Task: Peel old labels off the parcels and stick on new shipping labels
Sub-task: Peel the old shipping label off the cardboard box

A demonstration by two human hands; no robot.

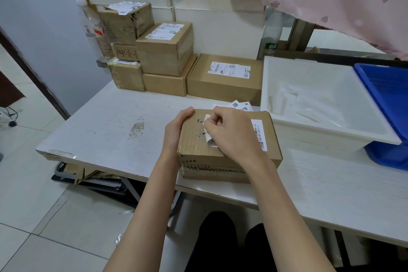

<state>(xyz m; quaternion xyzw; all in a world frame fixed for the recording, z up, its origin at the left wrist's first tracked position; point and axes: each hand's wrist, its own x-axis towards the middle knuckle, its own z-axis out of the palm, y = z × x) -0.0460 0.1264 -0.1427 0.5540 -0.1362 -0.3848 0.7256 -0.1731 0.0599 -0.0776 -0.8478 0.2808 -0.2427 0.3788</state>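
The right hand has its grip pinched narrow on a half-peeled white label atop the cardboard parcel. The left hand grips the parcel's left edge, fingers curled over it. The parcel sits at the tabletop near edge. Loose labels lie just behind it, stacked boxes farther back, a white tray to the right.

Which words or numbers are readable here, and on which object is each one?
"100/-3-1", roughly, handwritten and seemingly upside down, on the small box in the stack.
Green bottle label: characters, blurred.
Printed labels on the held parcel and stacked boxes: too small.
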